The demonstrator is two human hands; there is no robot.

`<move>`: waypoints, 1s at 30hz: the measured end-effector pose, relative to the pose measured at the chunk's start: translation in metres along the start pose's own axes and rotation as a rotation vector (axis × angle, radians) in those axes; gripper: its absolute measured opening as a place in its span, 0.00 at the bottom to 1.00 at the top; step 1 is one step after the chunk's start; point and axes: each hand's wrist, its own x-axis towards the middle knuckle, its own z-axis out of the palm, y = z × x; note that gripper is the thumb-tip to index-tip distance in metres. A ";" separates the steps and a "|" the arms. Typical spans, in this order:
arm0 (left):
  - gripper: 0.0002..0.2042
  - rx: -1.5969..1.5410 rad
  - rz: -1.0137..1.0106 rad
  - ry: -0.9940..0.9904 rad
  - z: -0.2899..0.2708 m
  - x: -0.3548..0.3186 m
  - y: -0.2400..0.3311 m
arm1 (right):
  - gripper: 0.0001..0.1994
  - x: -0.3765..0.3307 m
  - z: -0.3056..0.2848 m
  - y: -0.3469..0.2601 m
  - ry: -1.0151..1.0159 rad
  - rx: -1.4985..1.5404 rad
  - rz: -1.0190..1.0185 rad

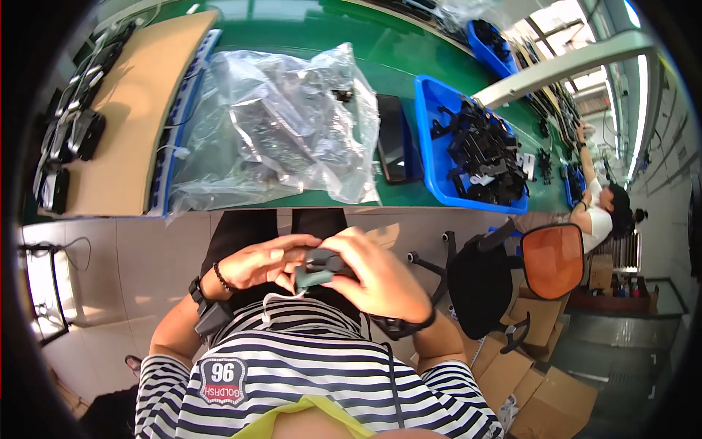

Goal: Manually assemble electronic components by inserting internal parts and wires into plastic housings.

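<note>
Both of my hands meet in front of my striped shirt, below the table edge. Between them is a small dark grey-green device (316, 278) with a black rounded top. A thin white cable (274, 298) hangs from its lower left side. My right hand (376, 274) is closed round the device's right side, thumb below and fingers above, slightly blurred. On its left side the fingers of my left hand (263, 262) are bent against it, partly hidden behind it. What those fingertips pinch cannot be made out exactly.
On the green table (307, 22) lie a clear plastic bag (270, 124), a dark flat tablet-like thing (398, 139) and a blue bin (431, 175) of black parts. Cardboard (139, 110) with black devices is at left. A chair (479, 278), boxes (552, 406) and another person (599, 219) are at right.
</note>
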 end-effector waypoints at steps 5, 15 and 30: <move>0.27 0.074 0.078 0.223 -0.050 -0.010 -0.007 | 0.23 0.066 -0.081 -0.043 0.682 0.204 -0.032; 0.22 -0.162 0.236 0.299 -0.113 -0.035 -0.038 | 0.25 0.366 -0.154 0.137 0.337 0.020 0.358; 0.17 -0.323 0.176 0.327 -0.118 -0.036 -0.034 | 0.17 0.376 -0.022 -0.063 0.229 -0.550 -0.619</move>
